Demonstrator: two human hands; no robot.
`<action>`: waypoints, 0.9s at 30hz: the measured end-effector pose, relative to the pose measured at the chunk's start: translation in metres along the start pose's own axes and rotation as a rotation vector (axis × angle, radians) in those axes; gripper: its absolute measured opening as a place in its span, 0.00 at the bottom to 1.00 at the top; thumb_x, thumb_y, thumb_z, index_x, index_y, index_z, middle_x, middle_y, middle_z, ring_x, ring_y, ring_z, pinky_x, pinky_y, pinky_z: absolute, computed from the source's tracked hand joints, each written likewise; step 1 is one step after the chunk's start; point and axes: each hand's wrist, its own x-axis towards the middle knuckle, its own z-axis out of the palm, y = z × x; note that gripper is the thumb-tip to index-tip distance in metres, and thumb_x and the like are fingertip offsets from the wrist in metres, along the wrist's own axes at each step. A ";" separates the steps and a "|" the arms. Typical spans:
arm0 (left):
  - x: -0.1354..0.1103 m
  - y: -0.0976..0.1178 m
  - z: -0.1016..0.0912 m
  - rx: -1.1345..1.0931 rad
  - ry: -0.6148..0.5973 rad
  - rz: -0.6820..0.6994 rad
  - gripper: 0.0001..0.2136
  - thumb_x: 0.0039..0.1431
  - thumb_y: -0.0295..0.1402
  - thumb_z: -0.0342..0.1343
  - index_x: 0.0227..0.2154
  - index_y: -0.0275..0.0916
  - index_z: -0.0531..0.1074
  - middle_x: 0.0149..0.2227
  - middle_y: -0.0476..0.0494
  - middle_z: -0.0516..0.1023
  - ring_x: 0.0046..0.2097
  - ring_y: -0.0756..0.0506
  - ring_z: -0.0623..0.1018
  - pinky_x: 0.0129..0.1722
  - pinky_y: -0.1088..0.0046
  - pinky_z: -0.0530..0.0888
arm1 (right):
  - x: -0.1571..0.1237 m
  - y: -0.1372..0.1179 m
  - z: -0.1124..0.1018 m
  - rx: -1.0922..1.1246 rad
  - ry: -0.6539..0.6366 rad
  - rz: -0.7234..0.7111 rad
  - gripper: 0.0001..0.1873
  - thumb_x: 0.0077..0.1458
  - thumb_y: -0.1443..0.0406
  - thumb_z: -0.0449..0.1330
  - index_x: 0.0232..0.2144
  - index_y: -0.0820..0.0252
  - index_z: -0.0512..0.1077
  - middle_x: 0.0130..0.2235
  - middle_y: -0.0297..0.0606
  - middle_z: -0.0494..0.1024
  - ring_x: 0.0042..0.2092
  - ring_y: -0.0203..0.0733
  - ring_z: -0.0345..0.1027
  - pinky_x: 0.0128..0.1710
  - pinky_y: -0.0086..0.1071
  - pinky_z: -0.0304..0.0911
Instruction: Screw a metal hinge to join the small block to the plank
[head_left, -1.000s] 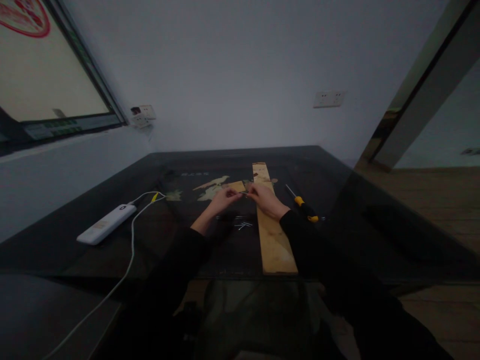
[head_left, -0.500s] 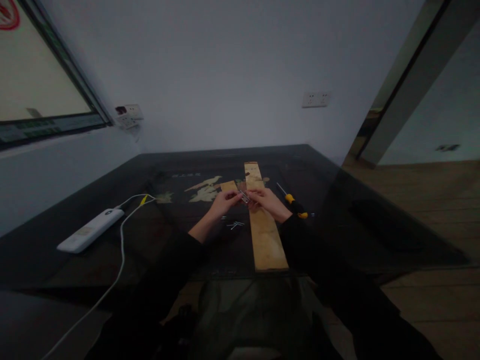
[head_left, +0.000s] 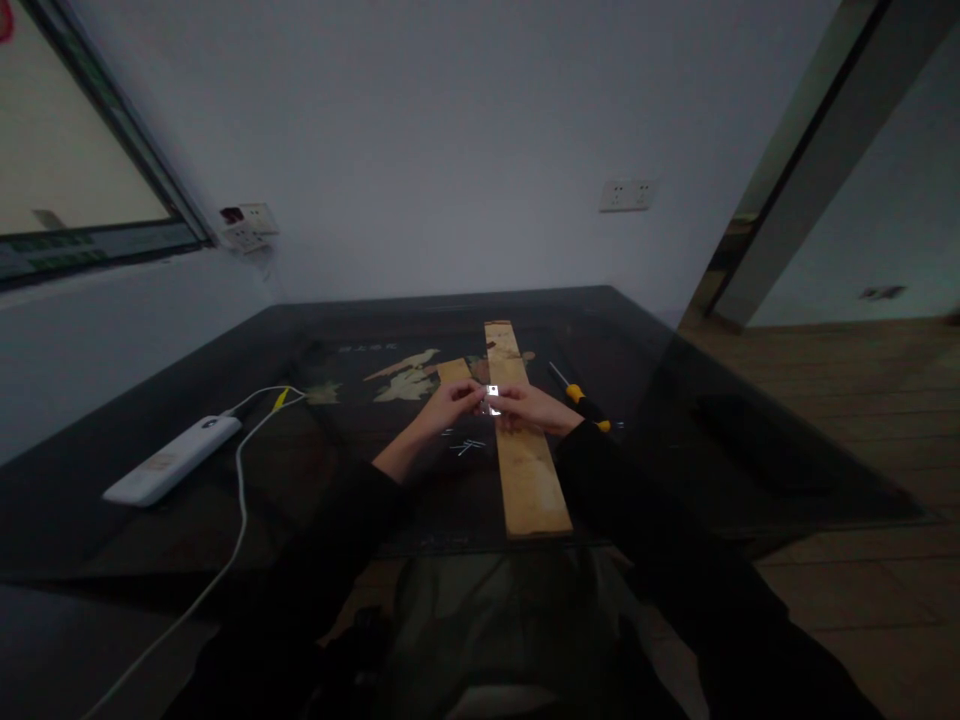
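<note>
Between my two hands is a small shiny metal hinge [head_left: 492, 391], its bright plate facing up with a dark hole showing. My left hand [head_left: 454, 402] pinches its left side with thumb and fingertips. On the right side my right hand [head_left: 534, 406] grips it in the same way. Both hands are just above a long wooden board [head_left: 531, 485] lying lengthwise on the table. A shorter wooden piece [head_left: 454, 370] lies behind my left hand, partly covered by it. Several loose screws [head_left: 468, 446] are scattered left of the board.
A yellow and black screwdriver [head_left: 581, 396] lies right of the board. On the left, a white power bank [head_left: 174, 460] trails a white cable [head_left: 243, 490] over the edge of the dark glossy table [head_left: 337, 325]. A dark flat object [head_left: 757, 440] rests at the right.
The hinge has turned in my fingers, so its bright flat face now shows. Both hands stay over the board, and the whole view has shifted slightly.
</note>
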 end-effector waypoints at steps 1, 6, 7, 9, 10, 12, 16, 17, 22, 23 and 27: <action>0.001 -0.001 0.000 0.019 0.017 0.006 0.17 0.50 0.46 0.64 0.26 0.35 0.73 0.24 0.49 0.74 0.27 0.51 0.72 0.30 0.75 0.68 | 0.001 0.001 0.000 -0.035 0.034 -0.018 0.20 0.55 0.49 0.59 0.33 0.62 0.70 0.25 0.31 0.70 0.23 0.30 0.60 0.22 0.26 0.53; 0.002 -0.003 0.001 0.216 0.168 0.031 0.13 0.51 0.42 0.63 0.24 0.36 0.74 0.21 0.50 0.74 0.26 0.50 0.72 0.29 0.75 0.68 | 0.009 0.010 0.000 -0.335 0.186 -0.124 0.18 0.58 0.54 0.55 0.25 0.61 0.66 0.22 0.29 0.65 0.24 0.32 0.58 0.25 0.28 0.52; 0.002 -0.003 0.001 0.243 0.195 0.043 0.13 0.52 0.42 0.62 0.24 0.36 0.74 0.22 0.49 0.74 0.26 0.49 0.73 0.29 0.75 0.69 | 0.010 0.012 0.000 -0.391 0.194 -0.147 0.16 0.59 0.56 0.54 0.25 0.61 0.67 0.22 0.29 0.66 0.25 0.33 0.59 0.26 0.28 0.53; 0.000 -0.004 0.001 0.286 0.236 0.059 0.12 0.53 0.41 0.61 0.25 0.36 0.75 0.23 0.48 0.76 0.27 0.49 0.74 0.30 0.74 0.70 | 0.011 0.014 0.001 -0.513 0.219 -0.189 0.13 0.60 0.61 0.54 0.27 0.62 0.69 0.24 0.31 0.69 0.28 0.34 0.61 0.29 0.29 0.53; 0.000 -0.005 0.002 0.311 0.247 0.062 0.11 0.53 0.40 0.61 0.25 0.36 0.75 0.24 0.47 0.77 0.27 0.48 0.75 0.30 0.74 0.71 | 0.011 0.014 0.002 -0.583 0.247 -0.204 0.11 0.60 0.62 0.54 0.28 0.62 0.70 0.26 0.32 0.70 0.29 0.35 0.62 0.31 0.29 0.53; -0.002 -0.006 0.003 0.366 0.252 0.062 0.11 0.55 0.39 0.59 0.28 0.36 0.77 0.26 0.46 0.79 0.29 0.47 0.77 0.31 0.73 0.72 | 0.010 0.012 0.005 -0.722 0.313 -0.198 0.10 0.59 0.64 0.55 0.28 0.62 0.71 0.27 0.34 0.72 0.30 0.35 0.62 0.31 0.28 0.51; -0.006 -0.007 0.005 0.487 0.207 0.114 0.11 0.58 0.37 0.55 0.34 0.36 0.80 0.33 0.43 0.83 0.35 0.44 0.80 0.36 0.71 0.74 | 0.005 0.005 0.013 -0.876 0.392 -0.135 0.11 0.59 0.61 0.57 0.27 0.61 0.71 0.27 0.35 0.74 0.30 0.35 0.62 0.29 0.29 0.47; -0.007 -0.007 0.006 0.514 0.196 0.132 0.11 0.59 0.36 0.55 0.35 0.36 0.80 0.35 0.43 0.83 0.37 0.43 0.80 0.38 0.70 0.74 | 0.005 0.003 0.014 -0.894 0.407 -0.130 0.11 0.59 0.61 0.58 0.27 0.61 0.72 0.28 0.36 0.74 0.30 0.35 0.62 0.29 0.29 0.47; -0.008 -0.005 0.006 0.489 0.207 0.177 0.10 0.58 0.35 0.57 0.37 0.39 0.81 0.39 0.43 0.83 0.41 0.42 0.80 0.43 0.67 0.73 | 0.004 0.002 0.014 -0.911 0.451 -0.150 0.10 0.57 0.60 0.59 0.27 0.59 0.71 0.30 0.37 0.75 0.31 0.38 0.63 0.30 0.30 0.47; -0.007 -0.005 0.006 0.454 0.217 0.178 0.10 0.57 0.35 0.58 0.37 0.39 0.81 0.39 0.43 0.83 0.41 0.42 0.80 0.43 0.68 0.73 | 0.004 0.003 0.013 -0.884 0.444 -0.168 0.10 0.58 0.60 0.59 0.28 0.59 0.71 0.29 0.37 0.74 0.31 0.38 0.62 0.30 0.31 0.47; -0.003 0.000 0.003 0.261 0.260 0.118 0.10 0.55 0.38 0.60 0.32 0.37 0.80 0.31 0.45 0.81 0.33 0.45 0.77 0.35 0.71 0.72 | 0.005 0.003 0.008 -0.642 0.407 -0.253 0.13 0.60 0.59 0.54 0.26 0.57 0.67 0.26 0.35 0.70 0.29 0.37 0.60 0.30 0.31 0.50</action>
